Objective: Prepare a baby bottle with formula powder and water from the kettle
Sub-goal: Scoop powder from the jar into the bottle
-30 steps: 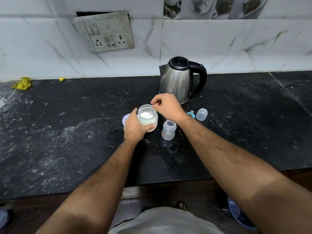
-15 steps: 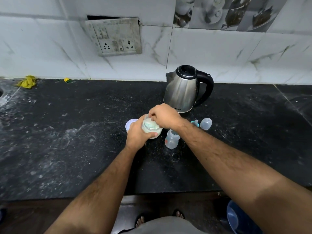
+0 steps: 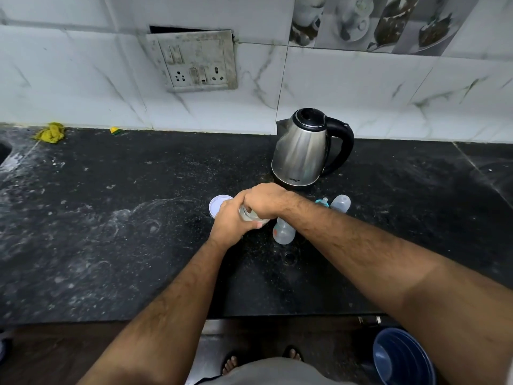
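Note:
My left hand point(image 3: 231, 222) grips a small clear jar of white formula powder point(image 3: 251, 218) just above the black counter. My right hand point(image 3: 266, 200) lies over the jar's mouth with its fingers curled down into it; what they hold is hidden. The jar's round white lid point(image 3: 218, 205) lies flat just left of my hands. An open clear baby bottle point(image 3: 283, 232) stands right of the jar, partly under my right forearm. Its teal-ringed teat point(image 3: 322, 202) and clear cap point(image 3: 341, 203) lie behind it. A steel kettle with a black handle point(image 3: 302, 151) stands behind them, lid shut.
The black stone counter point(image 3: 125, 218) is dusted with white powder. A yellow cloth point(image 3: 50, 132) lies at the back left by the wall. A socket plate point(image 3: 194, 62) is on the tiled wall. A blue tub point(image 3: 402, 357) sits on the floor below right.
My right hand has come down from above the jar onto its mouth, hiding the powder. The camera has tilted up slightly. My left hand keeps its grip on the jar.

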`<state>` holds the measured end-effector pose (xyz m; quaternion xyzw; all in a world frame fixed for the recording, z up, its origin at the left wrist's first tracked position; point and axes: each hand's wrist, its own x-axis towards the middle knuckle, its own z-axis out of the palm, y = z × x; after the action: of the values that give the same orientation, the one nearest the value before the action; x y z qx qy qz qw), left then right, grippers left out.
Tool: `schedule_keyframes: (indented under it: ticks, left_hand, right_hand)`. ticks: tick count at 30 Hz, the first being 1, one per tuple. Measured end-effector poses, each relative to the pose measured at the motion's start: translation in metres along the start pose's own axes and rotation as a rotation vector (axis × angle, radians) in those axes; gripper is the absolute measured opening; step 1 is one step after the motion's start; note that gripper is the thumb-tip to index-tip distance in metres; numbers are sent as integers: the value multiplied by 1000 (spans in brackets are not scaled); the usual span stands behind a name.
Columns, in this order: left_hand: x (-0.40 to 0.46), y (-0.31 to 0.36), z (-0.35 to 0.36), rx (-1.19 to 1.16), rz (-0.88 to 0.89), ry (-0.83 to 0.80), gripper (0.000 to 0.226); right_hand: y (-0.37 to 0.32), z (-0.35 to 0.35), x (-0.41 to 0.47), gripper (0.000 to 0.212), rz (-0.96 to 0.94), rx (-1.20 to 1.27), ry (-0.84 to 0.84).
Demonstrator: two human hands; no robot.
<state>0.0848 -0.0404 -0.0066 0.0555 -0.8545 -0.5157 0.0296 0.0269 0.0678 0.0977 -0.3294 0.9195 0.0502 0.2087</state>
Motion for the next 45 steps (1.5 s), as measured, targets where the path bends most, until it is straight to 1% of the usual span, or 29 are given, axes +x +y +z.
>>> schedule_keyframes:
  ticks: [4, 9, 12, 15, 18, 20, 23, 29, 32, 35, 37, 41, 45]
  left_hand:
    - [2, -4, 1, 7, -18, -11, 80]
    - [3, -5, 3, 18, -16, -11, 78]
    - [2, -3, 4, 31, -21, -1, 76]
    - [0, 1, 5, 35, -24, 14, 73]
    - [1, 4, 4, 24, -33, 15, 70]
    - [2, 3, 4, 21, -29, 6, 75]
    - [3, 2, 3, 17, -29, -2, 80]
    - [3, 2, 4, -1, -14, 5, 81]
    - [3, 1, 4, 20, -12, 10, 78]
    - [4, 0, 5, 44, -5, 8, 79]
    - [5, 0, 6, 58, -1, 8, 80]
    - [5, -1, 7, 67, -9, 21, 82]
    - [5, 0, 7, 72, -3, 31, 83]
  right_hand:
    - [-1, -3, 0, 23, -9, -12, -28]
    - [1, -1, -1, 14, -51, -85, -47]
    - [4, 2, -1, 12, -23, -21, -63]
    - [5, 1, -1, 8, -54, -29, -79]
    - [9, 2, 1, 15, -33, -11, -32]
    - [12, 5, 3, 20, -47, -22, -2]
    - [17, 8, 3, 6, -108, -53, 106]
    - [28, 20, 0, 12, -116, 174, 273]
    - [33, 23, -7, 7, -89, 331, 349]
    - [36, 23, -12, 25, -94, 410, 371]
    - [37, 22, -14, 26, -100, 385, 360]
    - [39, 16, -17, 7, -91, 202, 319]
    - [39, 14, -17, 10, -82, -15, 281]
